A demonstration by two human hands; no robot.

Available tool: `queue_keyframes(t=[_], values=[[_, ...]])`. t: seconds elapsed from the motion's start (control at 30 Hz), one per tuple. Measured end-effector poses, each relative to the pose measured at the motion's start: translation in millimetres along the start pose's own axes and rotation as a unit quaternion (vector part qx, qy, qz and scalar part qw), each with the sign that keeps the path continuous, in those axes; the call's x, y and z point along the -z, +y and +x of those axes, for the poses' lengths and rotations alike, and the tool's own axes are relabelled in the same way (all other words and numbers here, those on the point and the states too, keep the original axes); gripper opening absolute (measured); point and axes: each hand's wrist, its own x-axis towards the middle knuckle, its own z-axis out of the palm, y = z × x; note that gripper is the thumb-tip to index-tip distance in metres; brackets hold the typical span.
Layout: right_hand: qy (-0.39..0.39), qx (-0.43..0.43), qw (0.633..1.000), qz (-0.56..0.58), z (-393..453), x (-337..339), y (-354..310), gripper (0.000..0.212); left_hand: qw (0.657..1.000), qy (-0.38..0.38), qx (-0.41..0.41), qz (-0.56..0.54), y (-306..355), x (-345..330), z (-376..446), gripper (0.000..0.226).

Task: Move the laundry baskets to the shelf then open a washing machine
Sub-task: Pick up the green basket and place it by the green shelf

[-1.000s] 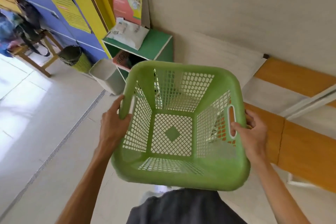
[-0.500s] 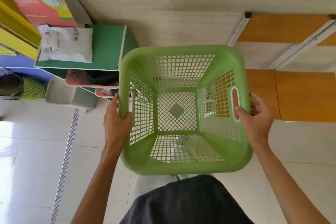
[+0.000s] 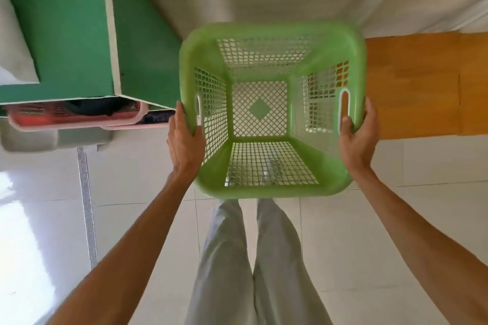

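Green basket: empty, held over the tiled floor, right of the green shelf
Left hand: grip clamped on its left rim
Right hand: grip clamped on its right handle

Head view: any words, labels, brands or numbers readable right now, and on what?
None: no text shows in this view.
The green basket, held by the left hand and right hand, carries no label or brand.
The green shelf top and side are plain.
The pink baskets under it show no markings.
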Motion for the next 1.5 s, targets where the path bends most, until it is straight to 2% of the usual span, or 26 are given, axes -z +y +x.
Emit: queue_keyframes(t=[0.2,0.37,0.53,0.67,0.83,1.03,1.3,1.5], values=[[-0.006,-0.023,0.998,-0.062,42,-78,29,0.062,1.0,-0.02,-0.009,0.022,-31,-65,52,0.075],[-0.038,-0.122,0.987,-0.097,80,-119,40,0.06,1.0,-0.016,0.014,0.012,-36,-100,78,0.079],[-0.097,-0.132,0.981,-0.103,111,-132,50,0.053,1.0,-0.021,0.006,0.018,-43,-116,106,0.076],[-0.123,-0.144,0.976,-0.104,126,-147,54,0.057,0.999,-0.035,-0.003,0.039,-53,-129,123,0.072],[-0.184,-0.153,0.954,-0.183,140,-158,57,0.058,0.994,-0.103,0.023,0.016,-61,-138,144,0.059],[-0.26,-0.151,0.924,-0.234,152,-157,57,0.061,0.983,-0.177,0.042,-0.005,-61,-142,155,0.079],[-0.309,-0.158,0.906,-0.241,151,-155,60,0.069,0.982,-0.179,0.062,0.01,-61,-150,154,0.086],[-0.333,-0.164,0.891,-0.262,155,-150,48,0.075,0.975,-0.218,0.041,0.027,-52,-141,153,0.086]])
